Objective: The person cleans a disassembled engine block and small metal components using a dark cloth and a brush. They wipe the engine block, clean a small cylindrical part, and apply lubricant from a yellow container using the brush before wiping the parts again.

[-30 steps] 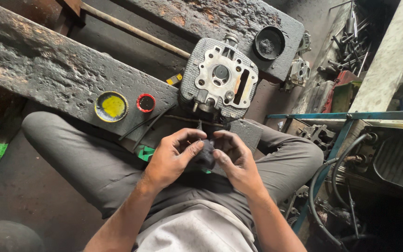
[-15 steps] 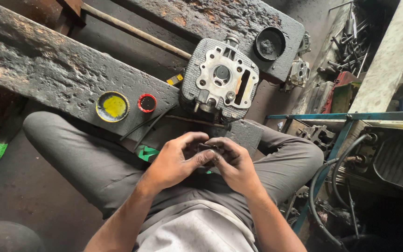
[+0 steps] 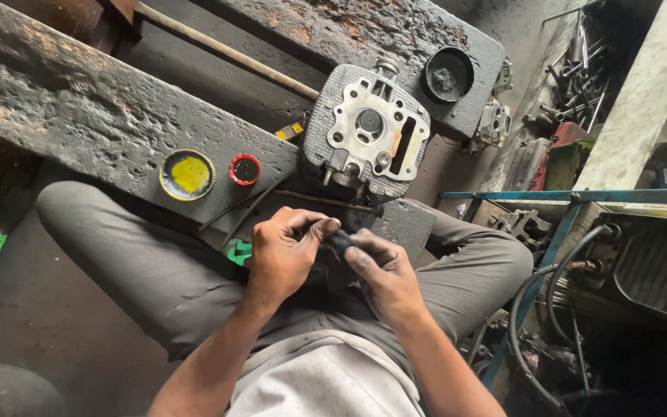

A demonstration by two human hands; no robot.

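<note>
Head view is showing the left hand (image 3: 286, 251) and right hand (image 3: 380, 270) pinching closed together on a small dark part (image 3: 339, 242) over the lap, below the cylinder head (image 3: 367, 133), fingers regripping it since a second ago, so handling is continuing.

I pinch a small dark, rounded part (image 3: 339, 241) between the fingertips of my left hand (image 3: 287, 255) and my right hand (image 3: 380, 274). It sits above my lap, just off the counter's near edge; its exact shape is hidden.
</note>
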